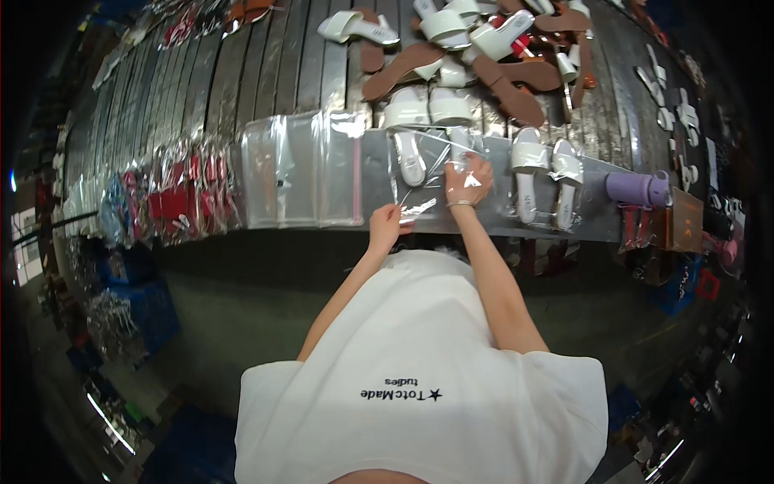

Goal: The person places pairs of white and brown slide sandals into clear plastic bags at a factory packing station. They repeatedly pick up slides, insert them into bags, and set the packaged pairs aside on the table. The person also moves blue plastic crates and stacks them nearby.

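A pair of white slide sandals point(413, 159) lies in a clear plastic bag point(419, 208) in front of me, toes pointing away. My left hand point(385, 224) pinches the bag's near left edge. My right hand point(470, 179) is closed over the right sandal point(459, 139) of the pair and hides its heel part. Whether these fingers are inside the bag or on top of it, I cannot tell. To the right, another white pair point(529, 173) lies side by side in clear plastic.
Flat clear bags point(302, 173) lie to the left, beside packed red items point(181, 194). Loose white sandals with brown soles point(504, 85) are heaped on the slatted surface point(282, 73) beyond. A purple bottle point(635, 189) and a brown box point(685, 222) stand at the right.
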Available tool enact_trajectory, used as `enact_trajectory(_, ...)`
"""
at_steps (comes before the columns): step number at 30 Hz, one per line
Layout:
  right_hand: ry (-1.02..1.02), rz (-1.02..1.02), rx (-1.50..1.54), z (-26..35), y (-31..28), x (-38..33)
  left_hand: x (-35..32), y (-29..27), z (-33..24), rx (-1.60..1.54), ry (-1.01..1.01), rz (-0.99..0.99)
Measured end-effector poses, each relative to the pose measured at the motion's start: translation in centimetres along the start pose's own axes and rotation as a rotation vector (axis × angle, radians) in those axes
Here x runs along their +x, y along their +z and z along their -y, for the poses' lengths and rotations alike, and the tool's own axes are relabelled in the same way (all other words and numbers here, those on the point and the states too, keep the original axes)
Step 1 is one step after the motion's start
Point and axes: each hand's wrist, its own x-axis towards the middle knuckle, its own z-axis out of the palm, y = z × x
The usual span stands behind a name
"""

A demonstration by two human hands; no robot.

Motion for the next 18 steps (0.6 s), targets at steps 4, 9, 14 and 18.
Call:
enact_trajectory(4,-0.055,0.151,0.232,1.4,-1.7,-3.8,-0.9,0.0,-0.8,-0.083,-0.031,-0.029)
enact_trajectory(9,-0.361,0.682,0.283,1.8,-1.6,-7.2,-1.1,-0.5,-1.5,-0.21,-0.123,-0.012)
enact_trajectory(14,-0.555,0.836,0.213,3.5,-3.6,-5.9,-1.7,-1.2,-3.4,-0.214,-0.174,-0.007)
enact_trajectory(18,-0.897,0.768,0.027,3.7,-2.4,-6.9,-1.6,-1.3,-3.3,-0.088,-0.148,-0.031)
